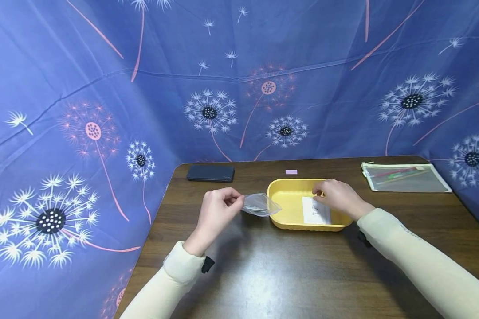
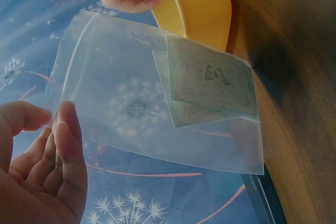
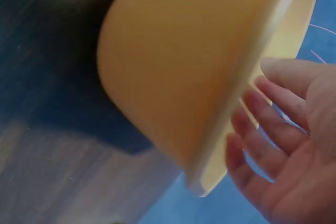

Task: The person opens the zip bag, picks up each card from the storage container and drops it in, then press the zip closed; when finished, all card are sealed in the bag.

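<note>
My left hand [image 1: 219,208] pinches a clear zip-top plastic bag [image 1: 260,204] near its zip edge, left of a yellow tray [image 1: 287,226]. Inside the bag, two overlapping thin cards [image 2: 212,80] show in the left wrist view, the upper one with a small butterfly-like print. In the tray lies a white card [image 1: 316,210] with a dark line drawing. Over the tray's right part hovers my right hand [image 1: 337,197], its fingers loosely bent and nothing seen between them. From the right wrist, this hand [image 3: 283,124] shows behind the tray's rim; any contact with the card is unclear.
A dark flat case [image 1: 210,173] lies at the table's back left. Behind the tray is a small pink block [image 1: 291,172]. A mesh zip pouch [image 1: 407,178] with pens rests at the back right. Blue dandelion-print cloth [image 1: 239,88] hangs around the wooden table [image 1: 303,274].
</note>
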{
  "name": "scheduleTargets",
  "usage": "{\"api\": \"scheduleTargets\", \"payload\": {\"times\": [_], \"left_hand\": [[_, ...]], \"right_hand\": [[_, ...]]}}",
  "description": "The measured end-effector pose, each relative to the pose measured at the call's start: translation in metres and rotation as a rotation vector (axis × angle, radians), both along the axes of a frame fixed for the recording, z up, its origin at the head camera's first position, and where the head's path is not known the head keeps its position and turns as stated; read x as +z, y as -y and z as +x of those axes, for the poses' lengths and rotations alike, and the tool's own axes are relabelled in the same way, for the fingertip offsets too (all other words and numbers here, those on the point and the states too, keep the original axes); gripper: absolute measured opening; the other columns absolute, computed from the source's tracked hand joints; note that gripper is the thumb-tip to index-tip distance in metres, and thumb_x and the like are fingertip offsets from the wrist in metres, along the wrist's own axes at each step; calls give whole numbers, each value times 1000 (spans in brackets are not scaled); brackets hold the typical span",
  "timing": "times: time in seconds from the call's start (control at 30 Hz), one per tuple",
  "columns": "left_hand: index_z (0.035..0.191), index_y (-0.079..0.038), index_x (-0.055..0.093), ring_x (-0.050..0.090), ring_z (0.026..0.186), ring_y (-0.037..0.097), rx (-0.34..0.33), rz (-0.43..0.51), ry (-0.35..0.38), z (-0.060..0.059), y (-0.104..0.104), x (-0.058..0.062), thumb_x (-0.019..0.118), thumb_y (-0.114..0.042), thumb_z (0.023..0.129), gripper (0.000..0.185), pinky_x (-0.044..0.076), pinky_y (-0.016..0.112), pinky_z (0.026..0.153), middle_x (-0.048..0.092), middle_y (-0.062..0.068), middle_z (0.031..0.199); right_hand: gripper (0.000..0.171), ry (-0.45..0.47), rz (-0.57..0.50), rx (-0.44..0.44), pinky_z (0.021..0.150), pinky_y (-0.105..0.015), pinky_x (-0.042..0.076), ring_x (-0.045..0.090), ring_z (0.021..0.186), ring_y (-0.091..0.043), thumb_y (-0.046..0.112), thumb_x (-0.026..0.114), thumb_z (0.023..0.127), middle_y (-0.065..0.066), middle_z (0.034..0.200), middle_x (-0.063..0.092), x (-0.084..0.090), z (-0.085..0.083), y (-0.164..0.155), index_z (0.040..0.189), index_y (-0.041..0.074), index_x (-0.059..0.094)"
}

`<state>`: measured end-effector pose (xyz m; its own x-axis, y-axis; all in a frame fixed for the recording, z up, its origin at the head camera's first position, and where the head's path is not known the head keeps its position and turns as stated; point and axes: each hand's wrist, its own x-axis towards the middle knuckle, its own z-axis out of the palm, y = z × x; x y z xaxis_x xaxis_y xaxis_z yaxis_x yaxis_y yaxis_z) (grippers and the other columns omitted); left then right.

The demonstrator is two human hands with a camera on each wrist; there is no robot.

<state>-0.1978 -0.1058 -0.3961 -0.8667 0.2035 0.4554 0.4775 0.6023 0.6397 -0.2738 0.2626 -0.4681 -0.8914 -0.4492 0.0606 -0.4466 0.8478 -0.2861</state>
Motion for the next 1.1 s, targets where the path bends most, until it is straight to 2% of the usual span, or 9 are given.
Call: {"api": "scheduleTargets", "payload": {"times": [0.2, 0.3, 0.43, 0.77, 0.97, 1.1], "left_hand": [[80, -17, 78, 57, 55, 1, 2, -5, 9, 2, -2, 3, 73, -11, 88, 11, 49, 26, 55, 62, -17, 62], [81, -16, 78, 57, 56, 2, 2, -5, 13, 3, -2, 4, 73, -11, 89, 11, 49, 26, 55, 63, -17, 63], [81, -15, 79, 57, 56, 2, 2, -3, 16, 3, -3, 4, 74, -11, 88, 9, 48, 25, 54, 63, -16, 63], [82, -17, 79, 58, 56, 2, 7, -1, 26, 5, -3, 3, 73, -11, 88, 10, 50, 26, 54, 63, -17, 63], [82, -17, 79, 58, 55, 2, 11, 0, 29, 6, -3, 2, 74, -11, 88, 10, 49, 27, 53, 63, -18, 63], [83, -16, 79, 58, 55, 2, 14, -5, 28, 7, -3, 2, 73, -11, 88, 10, 49, 27, 53, 63, -18, 63]], "right_hand": [[43, 103, 40, 42, 86, -52, 54, 68, 97, -32, 26, 85, 86, -17, 110, 70, -14, 1, -5, 114, -4, 73], [58, 124, 62, 61, 91, -54, 52, 65, 103, -37, 34, 88, 83, -24, 117, 66, -20, 2, -7, 120, -7, 69], [70, 141, 71, 54, 93, -55, 50, 62, 109, -41, 39, 89, 81, -29, 124, 61, -24, 3, -8, 126, -10, 66], [74, 125, 107, 43, 88, -51, 51, 61, 98, -33, 40, 90, 81, -22, 113, 61, -30, 0, -10, 126, -12, 65], [69, 22, 95, 63, 79, -45, 51, 57, 85, -26, 35, 94, 76, -15, 101, 58, -31, 1, -10, 120, -11, 67], [62, -37, 102, 58, 75, -43, 52, 56, 82, -24, 31, 94, 76, -13, 99, 59, -27, 2, -10, 117, -8, 69]]}}
